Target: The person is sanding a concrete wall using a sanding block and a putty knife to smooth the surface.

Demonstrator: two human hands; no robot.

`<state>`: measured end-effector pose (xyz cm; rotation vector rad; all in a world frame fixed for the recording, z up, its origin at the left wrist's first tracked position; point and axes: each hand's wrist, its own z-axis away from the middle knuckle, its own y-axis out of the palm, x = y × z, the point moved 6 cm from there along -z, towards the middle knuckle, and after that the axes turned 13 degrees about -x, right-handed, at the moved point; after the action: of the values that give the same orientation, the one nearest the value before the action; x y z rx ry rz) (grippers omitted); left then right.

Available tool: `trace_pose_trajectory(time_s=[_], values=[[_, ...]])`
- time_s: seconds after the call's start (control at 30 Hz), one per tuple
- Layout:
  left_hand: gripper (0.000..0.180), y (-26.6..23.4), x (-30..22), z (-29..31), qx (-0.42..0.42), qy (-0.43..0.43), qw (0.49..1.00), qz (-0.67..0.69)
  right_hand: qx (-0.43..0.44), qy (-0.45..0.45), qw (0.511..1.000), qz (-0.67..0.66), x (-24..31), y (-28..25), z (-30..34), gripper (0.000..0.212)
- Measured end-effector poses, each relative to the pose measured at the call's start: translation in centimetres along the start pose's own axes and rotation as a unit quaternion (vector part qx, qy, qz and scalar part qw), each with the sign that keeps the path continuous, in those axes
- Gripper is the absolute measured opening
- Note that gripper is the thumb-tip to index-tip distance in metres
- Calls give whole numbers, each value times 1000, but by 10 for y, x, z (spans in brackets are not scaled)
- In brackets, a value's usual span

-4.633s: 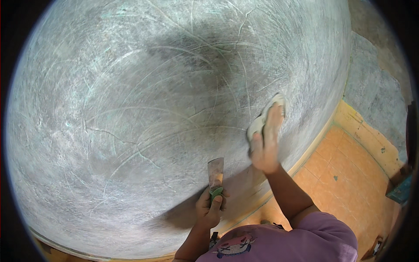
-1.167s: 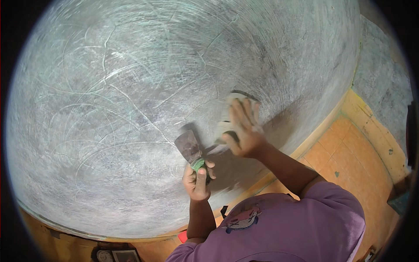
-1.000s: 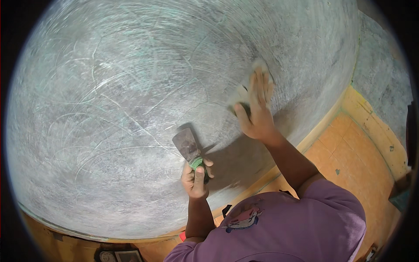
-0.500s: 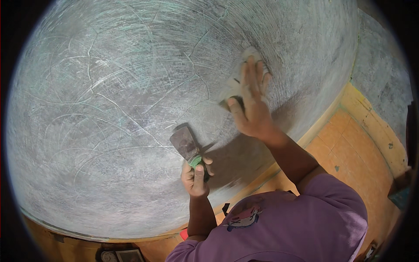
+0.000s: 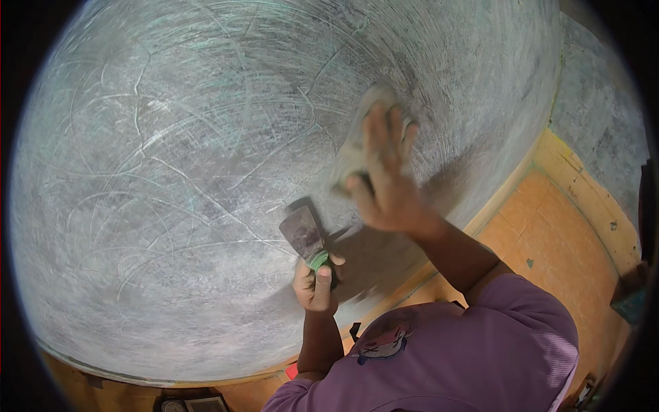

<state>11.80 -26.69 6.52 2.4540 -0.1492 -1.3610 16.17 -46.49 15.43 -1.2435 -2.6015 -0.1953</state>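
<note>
A broad curved grey surface [image 5: 185,213], scratched and crossed by pale crack-like lines, fills most of the head view. My left hand [image 5: 314,287] is closed around the green-banded handle of a scraper [image 5: 301,231]. Its wide, dusty blade points up and to the left, over the surface near its shadow. Higher and to the right, my right hand [image 5: 392,191] presses a pale, flat pad [image 5: 350,154] against the surface, fingers stretched along it and thumb at its lower edge. Motion smears hand and pad, so the pad's material cannot be told.
Orange tiled floor [image 5: 532,226] lies along the right, below the surface's yellowish rim. A grey slab [image 5: 597,110] is at the upper right. A dark-framed object [image 5: 204,404] stands at the bottom left, and a greenish box [image 5: 628,305] at the right edge.
My right hand and the pad have slid left and slightly down over the surface. The left hand with the scraper has shifted a little to the right and down.
</note>
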Motion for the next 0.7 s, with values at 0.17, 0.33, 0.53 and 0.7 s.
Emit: trace_pose_trajectory(time_s=[0.17,0.33,0.53,0.7], values=[[46,-8,-1,2,61,-1,998,-35,125,-25,992,13,-21,-5,53,74],[48,-8,3,3,45,-26,998,-34,12,16,1000,6,-17,-7,3,76],[39,-2,0,0,19,-8,1000,-20,101,-59,993,-28,-2,6,43,78],[45,-12,10,1,48,6,999,-17,53,27,998,-6,-30,-8,4,78]])
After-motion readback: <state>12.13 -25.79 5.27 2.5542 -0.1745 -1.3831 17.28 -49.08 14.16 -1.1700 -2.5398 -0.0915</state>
